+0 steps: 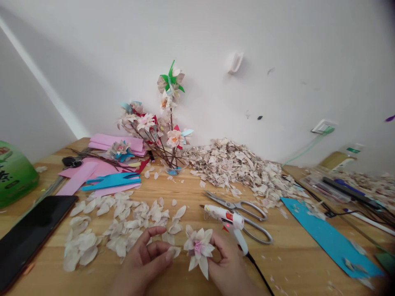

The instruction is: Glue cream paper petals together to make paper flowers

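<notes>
My right hand (226,263) grips a cream paper flower (199,248) with a pink centre, holding it low on the wooden table (277,263). My left hand (143,259) is just left of the flower, its fingertips pinching a single pale paper petal (174,251). A hot glue gun (230,220) lies just above my right hand, with its black cord running down past that hand. Beyond it rest steel scissors (243,213) with open handles. Many loose petals (105,230) are spread out to the left of my left hand.
A large heap of paper scraps (234,168) sits against the wall. Paper flowers on twigs stand in a glass vase (174,167). Pink paper (117,142), blue cut paper (111,181), a black phone (31,234) and a teal card (330,238) lie around.
</notes>
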{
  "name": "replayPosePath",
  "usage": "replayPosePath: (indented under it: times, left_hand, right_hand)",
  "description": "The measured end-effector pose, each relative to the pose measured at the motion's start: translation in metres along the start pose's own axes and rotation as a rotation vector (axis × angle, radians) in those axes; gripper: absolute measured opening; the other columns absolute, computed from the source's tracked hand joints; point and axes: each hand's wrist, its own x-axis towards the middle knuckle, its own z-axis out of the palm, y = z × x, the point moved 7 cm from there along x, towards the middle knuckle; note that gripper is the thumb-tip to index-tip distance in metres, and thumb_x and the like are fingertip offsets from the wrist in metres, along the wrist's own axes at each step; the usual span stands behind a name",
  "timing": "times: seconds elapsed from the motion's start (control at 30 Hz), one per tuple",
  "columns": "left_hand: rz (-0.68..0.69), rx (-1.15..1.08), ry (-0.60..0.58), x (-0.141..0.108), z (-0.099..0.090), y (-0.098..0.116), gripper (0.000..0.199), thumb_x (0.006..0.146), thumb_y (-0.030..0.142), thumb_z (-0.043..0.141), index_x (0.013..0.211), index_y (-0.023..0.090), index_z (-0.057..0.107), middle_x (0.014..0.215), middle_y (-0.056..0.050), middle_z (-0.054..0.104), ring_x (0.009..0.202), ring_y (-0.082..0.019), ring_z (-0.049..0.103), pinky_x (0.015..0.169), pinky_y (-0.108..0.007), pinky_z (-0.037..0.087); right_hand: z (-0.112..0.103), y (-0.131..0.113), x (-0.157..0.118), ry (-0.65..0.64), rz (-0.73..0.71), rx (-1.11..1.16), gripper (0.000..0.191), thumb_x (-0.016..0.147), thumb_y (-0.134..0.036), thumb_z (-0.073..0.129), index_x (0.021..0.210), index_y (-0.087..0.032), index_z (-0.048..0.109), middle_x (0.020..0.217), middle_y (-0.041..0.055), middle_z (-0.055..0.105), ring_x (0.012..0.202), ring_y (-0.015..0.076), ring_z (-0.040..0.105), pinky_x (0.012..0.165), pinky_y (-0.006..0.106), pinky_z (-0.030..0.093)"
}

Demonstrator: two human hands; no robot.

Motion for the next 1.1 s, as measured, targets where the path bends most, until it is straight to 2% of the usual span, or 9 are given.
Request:
replayPosePath:
  times: [0.17,0.3,0.5,0.7,0.83,0.97,1.03,1.1]
  left_hand:
    - [-0.031,-0.04,-0.029,0.001,0.002,-0.007,0.048,0.056,0.027,0.08,0.095,0.022,0.053,0.062,0.002,0.068,0.058,-0.013,0.061,0.059,-0.025,0.04]
    - [-0.015,-0.07,-0.049,-0.002,0.005,-0.008,0.048,0.056,0.027,0.08,0.095,0.022,0.053,0.058,0.003,0.067,0.057,-0.012,0.059,0.06,-0.024,0.039]
    - [-0.031,-0.076,0.017,-0.002,0.0,-0.004,0.051,0.056,0.027,0.08,0.097,0.022,0.05,0.061,0.004,0.067,0.057,-0.011,0.059,0.06,-0.024,0.04]
    - [0.023,-0.012,0.184,-0.003,-0.011,0.021,0.051,0.061,0.025,0.077,0.104,0.021,0.049,0.065,0.005,0.066,0.059,-0.01,0.059,0.064,-0.024,0.044]
    - [0.063,-0.009,0.196,-0.003,-0.011,0.024,0.049,0.059,0.023,0.079,0.099,0.02,0.051,0.063,0.005,0.065,0.058,-0.011,0.059,0.062,-0.024,0.045]
    - [0.014,-0.013,0.171,-0.003,-0.008,0.017,0.051,0.058,0.025,0.079,0.1,0.02,0.05,0.065,0.004,0.066,0.058,-0.012,0.06,0.061,-0.025,0.045]
    - [0.006,-0.005,0.173,-0.004,-0.007,0.018,0.05,0.061,0.026,0.077,0.103,0.02,0.049,0.067,0.003,0.066,0.061,-0.012,0.06,0.064,-0.026,0.045]
    - [0.013,-0.007,0.183,-0.004,-0.007,0.02,0.05,0.062,0.025,0.077,0.104,0.019,0.048,0.067,0.003,0.066,0.063,-0.012,0.06,0.065,-0.025,0.045]
  right_hand:
    - [0.013,0.009,-0.004,-0.021,0.084,0.115,0.005,0.064,-0.017,0.062,0.062,-0.02,0.06,0.061,0.0009,0.067,0.06,0.0186,0.063,0.057,0.026,0.048]
    - [0.015,0.006,-0.004,0.029,0.048,0.122,0.004,0.062,-0.016,0.064,0.063,-0.02,0.062,0.061,0.0008,0.068,0.056,0.0172,0.061,0.054,0.024,0.047]
    - [0.014,0.007,-0.004,0.034,0.038,0.104,0.005,0.065,-0.016,0.062,0.068,-0.02,0.064,0.064,0.0006,0.068,0.059,0.0171,0.061,0.056,0.024,0.047]
    - [0.013,0.007,0.0,-0.014,0.133,0.246,0.002,0.067,-0.019,0.062,0.069,-0.021,0.062,0.066,0.0009,0.068,0.064,0.0178,0.063,0.06,0.025,0.05]
    - [0.017,0.011,0.001,-0.001,0.259,0.469,0.014,0.065,-0.027,0.068,0.069,-0.022,0.057,0.067,0.0005,0.066,0.064,0.0177,0.064,0.061,0.027,0.052]
    - [0.017,0.014,0.0,0.06,0.269,0.492,0.024,0.062,-0.03,0.07,0.063,-0.023,0.047,0.059,-0.0028,0.058,0.055,0.0141,0.058,0.054,0.024,0.05]
    - [0.018,0.013,0.001,0.044,0.269,0.506,0.027,0.062,-0.029,0.07,0.06,-0.023,0.044,0.059,-0.0031,0.057,0.055,0.0139,0.057,0.054,0.024,0.05]
    - [0.019,0.011,0.002,-0.009,0.292,0.55,0.025,0.061,-0.03,0.072,0.063,-0.023,0.048,0.062,-0.0016,0.06,0.059,0.016,0.06,0.058,0.026,0.052]
